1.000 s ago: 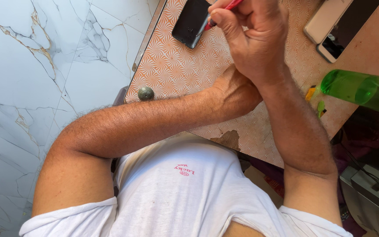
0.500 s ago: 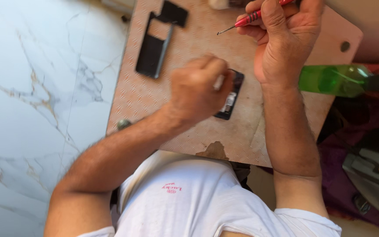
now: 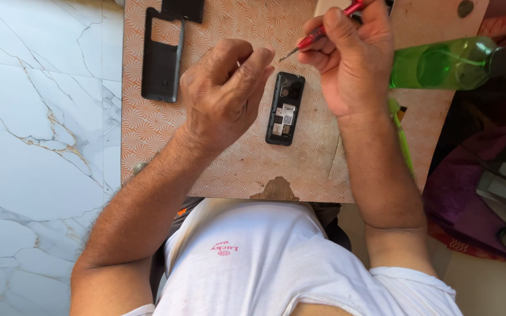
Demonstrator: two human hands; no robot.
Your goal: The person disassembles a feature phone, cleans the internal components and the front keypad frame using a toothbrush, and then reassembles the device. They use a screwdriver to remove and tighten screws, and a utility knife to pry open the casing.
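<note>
While the phone (image 3: 284, 109) lies back-open on the patterned tabletop (image 3: 147, 134) between both hands, the right hand (image 3: 352, 64) pinches a red screwdriver (image 3: 323, 32), tip just above the phone's far end. The left hand (image 3: 224, 93) hovers beside it, fingertips pinched narrow; whether they hold anything cannot be told. A black cover (image 3: 162, 55) lies far left, a green bottle (image 3: 440, 63) right.

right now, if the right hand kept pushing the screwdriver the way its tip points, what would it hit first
Probably the left hand: the red screwdriver in the right hand aims down-left at its fingertips. Depth is unclear; it could pass above them.
</note>
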